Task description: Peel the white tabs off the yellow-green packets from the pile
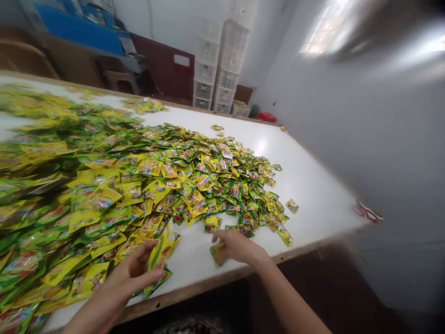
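Note:
My left hand [141, 271] is closed around several yellow and green packets [160, 250], held on edge above the table's front. Another green packet [158, 283] lies just under that hand. To its right, my right hand [231, 247] is low over the white tabletop, its fingers curled on a green packet [216, 255]; motion blurs the fingertips a little. A large pile of small yellow and green packets [208, 178] with fruit pictures spreads beyond both hands. Larger packets [93, 199] of like colours make up the left part of the heap.
The white table [306, 181] has a wooden edge along its front and right side. A red and white strip [368, 213] lies at the right corner. Stacked white crates [224, 83] stand beyond the far edge, near a red object [266, 117]. A grey wall rises on the right.

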The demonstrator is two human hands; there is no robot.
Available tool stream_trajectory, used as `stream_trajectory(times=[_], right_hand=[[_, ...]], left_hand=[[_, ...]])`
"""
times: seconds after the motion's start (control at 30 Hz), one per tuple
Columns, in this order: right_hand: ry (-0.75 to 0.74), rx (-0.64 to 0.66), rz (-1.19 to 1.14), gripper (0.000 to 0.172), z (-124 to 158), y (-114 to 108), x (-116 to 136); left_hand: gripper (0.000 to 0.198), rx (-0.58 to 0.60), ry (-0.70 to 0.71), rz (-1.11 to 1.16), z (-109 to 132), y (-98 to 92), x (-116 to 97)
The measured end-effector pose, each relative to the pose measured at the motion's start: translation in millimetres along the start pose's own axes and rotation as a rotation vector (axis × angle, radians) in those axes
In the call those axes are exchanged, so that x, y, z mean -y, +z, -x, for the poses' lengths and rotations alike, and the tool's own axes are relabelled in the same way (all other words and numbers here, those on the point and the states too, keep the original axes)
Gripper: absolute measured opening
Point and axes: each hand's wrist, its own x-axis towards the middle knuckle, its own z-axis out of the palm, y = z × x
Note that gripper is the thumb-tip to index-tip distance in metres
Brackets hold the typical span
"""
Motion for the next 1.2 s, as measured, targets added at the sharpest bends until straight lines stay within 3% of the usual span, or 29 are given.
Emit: stream_trajectory(times=[0.07, 0.13, 0.27, 0.33, 0.47, 0.57, 0.7, 0.8, 0.9, 1.03, 1.2], right_hand=[[-0.003, -0.011, 0.09, 0.037, -2.3, 7.1, -0.1], [-0.016, -0.024, 0.16, 0.028, 2.1, 11.9, -1.4], [-0.002, -0.058, 0.184, 0.022, 20.5, 15.4, -0.9], [0.031, -0.19, -0.02, 0.021, 24.9, 15.4, 4.4], [0.018, -0.626, -0.627, 0.02, 16.0, 18.2, 28.1], [0.023, -0.746, -0.868, 0.024, 4.1, 24.0, 46.7], [0.024, -0.704, -0.997, 0.024, -2.7, 35.6, 63.5], [-0.04, -0.65, -0.918, 0.022, -2.7, 47.5, 72.0], [-0.048, -0.639, -0.818, 0.021, -1.3, 53.3, 75.1], [-0.059, -0.689, -0.653, 0.021, 0.0, 42.3, 68.6], [-0.249, -0.517, -0.2, 0.017, -3.2, 32.8, 57.6]], left_hand=[[0.076, 0.006, 0.05, -0.077, 5.5, 26.9, 2.9], [0.072, -0.016, 0.165, -0.266, 7.0, 47.3, 8.1], [0.068, -0.077, 0.355, -0.562, 5.7, 62.6, 21.2], [0.071, -0.095, 0.37, -0.625, 4.9, 65.7, 27.4], [0.073, -0.071, 0.354, -0.592, 5.0, 76.7, 31.1], [0.071, 0.043, 0.227, -0.349, 8.7, 83.6, 23.3], [0.049, 0.366, 0.127, 0.121, 16.5, 85.1, 6.9], [0.051, 0.475, 0.117, 0.241, 18.1, 87.0, -4.4], [0.05, 0.445, 0.172, 0.243, 12.5, 91.9, -11.7], [0.049, 0.348, 0.179, 0.205, -1.2, 95.3, -10.2], [0.046, 0.356, 0.206, 0.16, -8.9, 89.8, 13.5]])
